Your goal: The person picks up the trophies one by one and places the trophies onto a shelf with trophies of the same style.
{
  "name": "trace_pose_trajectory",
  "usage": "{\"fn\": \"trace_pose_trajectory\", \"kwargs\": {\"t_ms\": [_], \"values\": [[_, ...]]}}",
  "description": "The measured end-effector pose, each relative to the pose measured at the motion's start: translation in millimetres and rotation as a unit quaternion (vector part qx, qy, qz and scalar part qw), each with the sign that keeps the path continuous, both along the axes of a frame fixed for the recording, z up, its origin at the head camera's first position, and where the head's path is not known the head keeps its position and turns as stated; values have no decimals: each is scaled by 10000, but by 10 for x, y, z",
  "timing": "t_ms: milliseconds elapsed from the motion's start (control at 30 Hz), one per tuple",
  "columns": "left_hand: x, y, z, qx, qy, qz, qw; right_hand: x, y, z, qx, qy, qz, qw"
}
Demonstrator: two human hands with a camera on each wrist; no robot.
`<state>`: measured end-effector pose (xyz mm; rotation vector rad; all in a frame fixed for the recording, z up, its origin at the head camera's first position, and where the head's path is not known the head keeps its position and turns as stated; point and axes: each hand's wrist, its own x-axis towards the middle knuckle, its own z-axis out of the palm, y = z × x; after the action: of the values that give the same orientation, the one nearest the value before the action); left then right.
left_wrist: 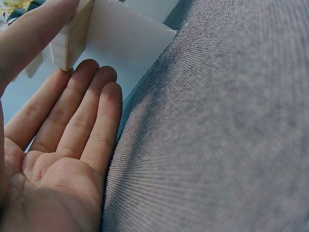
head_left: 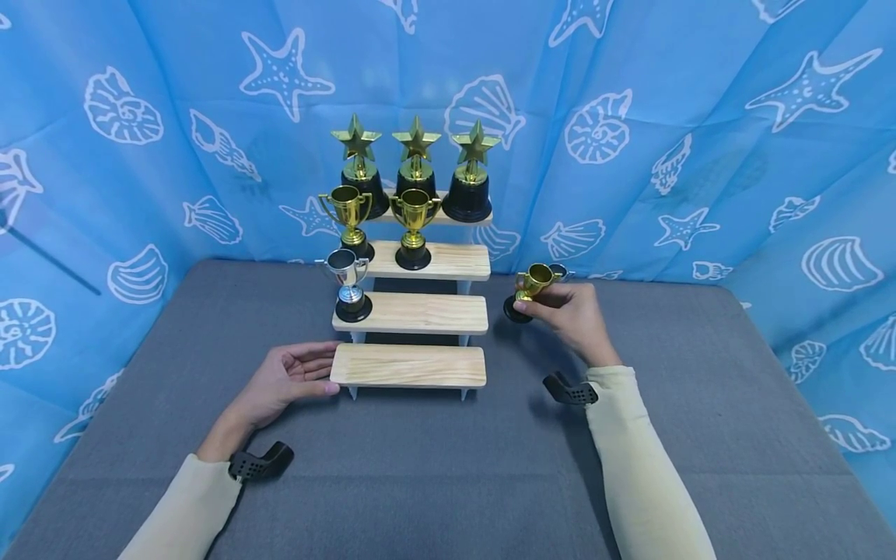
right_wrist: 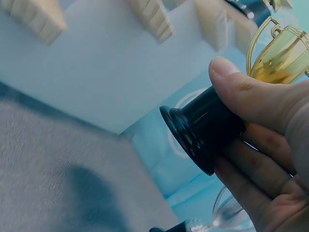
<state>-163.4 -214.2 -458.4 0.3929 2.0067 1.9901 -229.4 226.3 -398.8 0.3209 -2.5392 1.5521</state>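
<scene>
My right hand (head_left: 570, 315) pinches a gold trophy cup (head_left: 539, 278) by its black base (right_wrist: 212, 121), tilted, right of the wooden step stand (head_left: 409, 365). Partly hidden behind that hand is a silver trophy cup (right_wrist: 227, 215); whether it is touched I cannot tell. My left hand (head_left: 290, 377) rests at the left end of the lowest step, thumb near its front corner, fingers (left_wrist: 77, 125) extended. Several trophies stand on the stand: star trophies (head_left: 416, 144) on top, two gold cups (head_left: 413, 210) below them, then a silver cup (head_left: 346, 268) on the third level.
The stand has pale wooden boards on white side panels (left_wrist: 130, 36). Grey cloth (head_left: 420, 482) covers the table. A blue curtain (head_left: 630, 194) with shell and starfish prints hangs behind and along the sides. Each wrist wears a black device (head_left: 260, 460).
</scene>
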Motion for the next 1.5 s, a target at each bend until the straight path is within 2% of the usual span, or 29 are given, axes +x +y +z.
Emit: {"fn": "trace_pose_trajectory", "kwargs": {"t_ms": [400, 933, 1167, 1500], "values": [[-5, -5, 2, -20, 4, -9, 10000, 115, -62, 242, -7, 588, 38, 9983], [-5, 0, 1, -47, 13, 21, 10000, 263, -144, 484, 13, 748, 135, 9971], [-6, 4, -3, -64, 67, 53, 9999, 300, -188, 529, -7, 771, 138, 9969], [-6, -3, -4, -23, -52, 27, 10000, 312, -239, 519, -93, 921, 267, 9953]]}}
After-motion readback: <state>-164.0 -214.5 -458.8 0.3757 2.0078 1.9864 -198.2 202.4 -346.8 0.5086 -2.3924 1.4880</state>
